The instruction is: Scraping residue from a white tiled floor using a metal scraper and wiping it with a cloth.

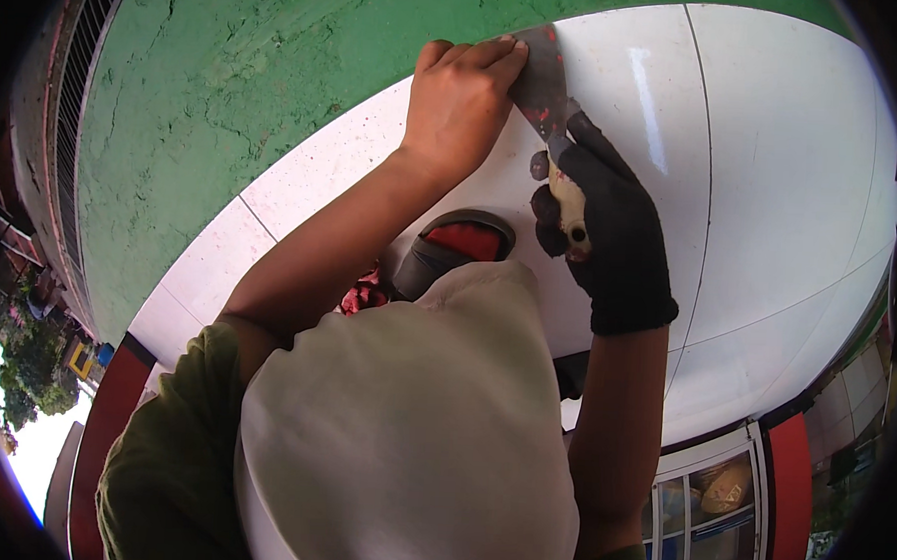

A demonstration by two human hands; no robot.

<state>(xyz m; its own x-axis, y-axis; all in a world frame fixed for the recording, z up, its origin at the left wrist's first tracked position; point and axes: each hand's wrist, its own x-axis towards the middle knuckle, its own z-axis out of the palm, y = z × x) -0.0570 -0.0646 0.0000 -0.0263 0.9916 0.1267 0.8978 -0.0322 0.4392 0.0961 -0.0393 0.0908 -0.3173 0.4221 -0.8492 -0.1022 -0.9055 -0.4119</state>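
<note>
My right hand point(619, 227), in a black fingertip-worn glove, is closed round the pale handle point(569, 200) of a scraper. The scraper's flat grey blade point(544, 79), flecked with red, points away from me and reaches the border between white tile and green floor. Bare, my left hand point(464, 96) has its fingers curled together, their tips against the blade's left edge near its far end. The left thumb is hidden. Beneath the blade lies the white tiled floor point(637, 98), with small reddish specks along its border.
A rough green painted floor point(247, 81) lies beyond the tiles. Between my arms sits a dark shoe or sandal with red inside point(457, 242), close to a pale cloth covering point(412, 429). A glass-fronted cabinet point(709, 512) stands at the lower right; a metal grating point(73, 133) runs along the far left.
</note>
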